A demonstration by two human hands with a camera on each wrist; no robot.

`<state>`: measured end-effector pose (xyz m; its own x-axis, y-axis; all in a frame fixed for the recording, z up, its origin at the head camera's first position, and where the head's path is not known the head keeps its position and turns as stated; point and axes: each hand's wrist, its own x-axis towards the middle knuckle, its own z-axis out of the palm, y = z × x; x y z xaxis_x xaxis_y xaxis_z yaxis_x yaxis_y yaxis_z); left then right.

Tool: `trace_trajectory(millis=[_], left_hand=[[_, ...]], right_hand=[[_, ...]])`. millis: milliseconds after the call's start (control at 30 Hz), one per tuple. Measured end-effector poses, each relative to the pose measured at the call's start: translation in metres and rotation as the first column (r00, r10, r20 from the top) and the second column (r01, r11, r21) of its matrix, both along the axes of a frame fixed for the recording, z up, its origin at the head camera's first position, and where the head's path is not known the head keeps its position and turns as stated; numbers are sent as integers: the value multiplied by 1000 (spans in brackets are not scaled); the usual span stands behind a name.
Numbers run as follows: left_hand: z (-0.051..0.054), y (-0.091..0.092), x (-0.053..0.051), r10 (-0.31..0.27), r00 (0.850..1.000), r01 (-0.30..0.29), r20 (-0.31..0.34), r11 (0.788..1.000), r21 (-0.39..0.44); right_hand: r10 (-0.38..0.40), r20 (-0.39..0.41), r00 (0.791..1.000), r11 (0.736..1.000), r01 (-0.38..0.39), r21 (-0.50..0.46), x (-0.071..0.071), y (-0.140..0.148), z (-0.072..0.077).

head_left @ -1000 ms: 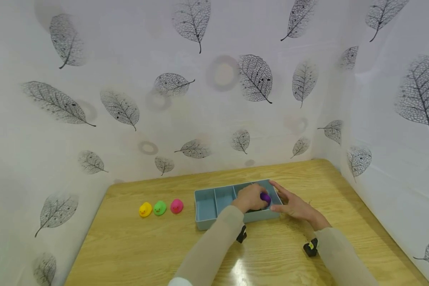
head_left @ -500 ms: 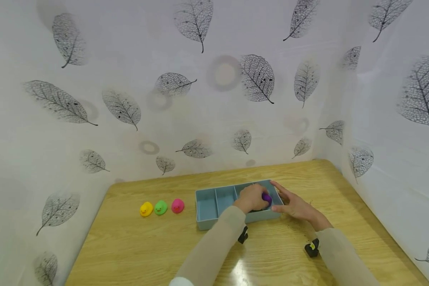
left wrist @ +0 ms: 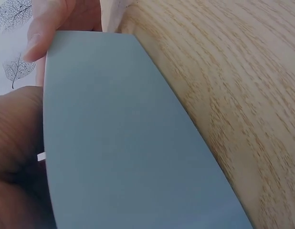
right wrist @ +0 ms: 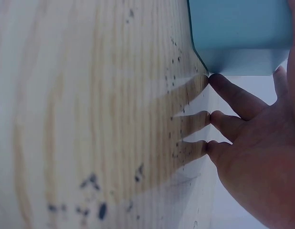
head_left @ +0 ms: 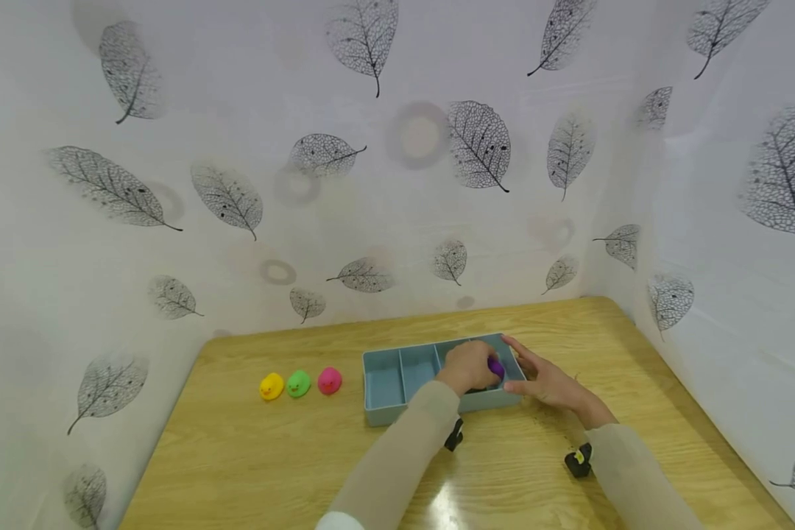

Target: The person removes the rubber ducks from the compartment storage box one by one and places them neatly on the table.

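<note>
My left hand (head_left: pixel 469 366) reaches over the right part of a blue-grey divided box (head_left: pixel 383 417). Its fingers hold a small purple toy (head_left: pixel 496 368) low in the rightmost compartment; most of it is hidden, so its shape cannot be told. At the box's right end lies my right hand (head_left: pixel 548 383), thumb at the near side and index finger at the far corner. The right wrist view shows that hand's fingers (right wrist: pixel 227 125) spread, tips down on the table, one at the box's lower corner. The box's outer wall (left wrist: pixel 119 124) fills the left wrist view.
Left of the box, a yellow rubber duck (head_left: pixel 271 386), a green one (head_left: pixel 299 383) and a pink one (head_left: pixel 330 380) stand in a row on the wooden table (head_left: pixel 252 456). A leaf-patterned curtain (head_left: pixel 397 206) surrounds the table's back and sides.
</note>
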<state>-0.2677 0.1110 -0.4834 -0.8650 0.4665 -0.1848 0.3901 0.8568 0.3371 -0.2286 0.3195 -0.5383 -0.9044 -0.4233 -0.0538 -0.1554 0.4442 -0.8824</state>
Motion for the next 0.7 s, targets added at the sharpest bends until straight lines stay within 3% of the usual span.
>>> trace_trajectory(millis=[167,367,700], left_hand=[[-4,-2,-1,-46,999,47,-18,998,33],[-8,-5,-4,-111,989,115,-102,993,39],[-10,-8,-5,-144,976,152,-166,988,37]], right_hand=[[-6,10,1000,1000,6,4,1,0,0],[-13,10,1000,1000,13,0,1,1,0],[-6,6,1000,1000,6,-11,0,1,-2]])
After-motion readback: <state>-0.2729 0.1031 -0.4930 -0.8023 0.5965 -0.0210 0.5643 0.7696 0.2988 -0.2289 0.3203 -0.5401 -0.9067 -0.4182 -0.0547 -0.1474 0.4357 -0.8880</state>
